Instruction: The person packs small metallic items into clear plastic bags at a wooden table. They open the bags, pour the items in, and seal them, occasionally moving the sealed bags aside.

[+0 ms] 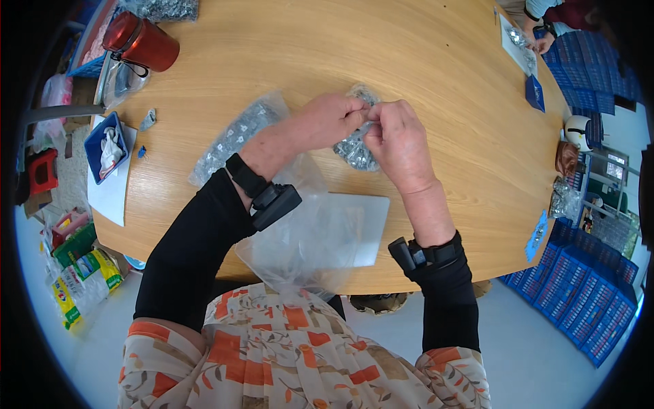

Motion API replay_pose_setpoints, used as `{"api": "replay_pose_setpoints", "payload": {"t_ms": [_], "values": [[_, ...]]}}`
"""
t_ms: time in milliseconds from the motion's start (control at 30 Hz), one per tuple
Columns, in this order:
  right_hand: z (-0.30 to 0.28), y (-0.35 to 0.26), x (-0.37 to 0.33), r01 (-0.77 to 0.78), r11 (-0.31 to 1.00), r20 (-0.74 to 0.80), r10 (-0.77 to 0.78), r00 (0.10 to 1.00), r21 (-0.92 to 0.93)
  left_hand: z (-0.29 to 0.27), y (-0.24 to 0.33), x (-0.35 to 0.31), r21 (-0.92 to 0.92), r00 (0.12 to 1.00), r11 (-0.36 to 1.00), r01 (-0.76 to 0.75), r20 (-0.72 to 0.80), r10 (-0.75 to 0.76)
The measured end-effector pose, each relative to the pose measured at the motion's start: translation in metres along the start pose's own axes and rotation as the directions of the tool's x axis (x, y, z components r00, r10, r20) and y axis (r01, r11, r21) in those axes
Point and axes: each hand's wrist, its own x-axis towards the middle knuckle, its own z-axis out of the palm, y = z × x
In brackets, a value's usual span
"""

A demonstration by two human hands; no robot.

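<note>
Near the middle of the table, my left hand (325, 121) and my right hand (402, 144) meet with their fingers pinched together. Between them is the gathered top of a clear plastic bag (357, 151) that holds small shiny metal parts. My fingers partly hide the bag's neck. Left of it, partly under my left wrist, lies a larger clear bag of small metal parts (235, 140). A loose, crumpled clear plastic bag (293, 235) spreads toward the table's near edge, over part of a white flat sheet or board (372, 228).
A red flask (146, 46) with a strap lies at the far left. Near the left edge stands a small blue bin (105, 148) on white paper (112, 194). Another person's hand (543, 43) works at the far right. Blue drawer units (575, 293) stand beyond the right edge.
</note>
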Motion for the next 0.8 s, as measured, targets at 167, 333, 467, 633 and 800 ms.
{"api": "replay_pose_setpoints", "payload": {"t_ms": [167,333,467,633,800], "values": [[-0.012,0.008,0.000,0.059,0.998,0.066,-0.058,0.996,-0.012,-0.002,0.013,-0.012,-0.041,0.991,0.997,-0.071,0.112,0.075],[-0.009,0.020,-0.003,-0.140,0.984,0.077,0.132,0.988,0.114,0.004,0.014,-0.014,0.111,0.983,0.978,-0.177,0.077,0.169],[-0.011,0.018,-0.007,-0.264,0.934,0.101,0.246,0.964,0.242,0.015,0.001,-0.008,0.180,0.976,0.959,-0.218,0.042,0.214],[-0.026,0.016,-0.007,0.197,0.941,0.171,-0.154,0.973,-0.274,0.012,0.006,-0.005,0.227,0.977,0.951,-0.210,0.069,0.200],[-0.035,0.009,0.003,0.272,0.861,0.365,-0.110,0.924,-0.429,0.012,0.018,-0.008,0.237,0.986,0.957,-0.167,0.064,0.156]]}}
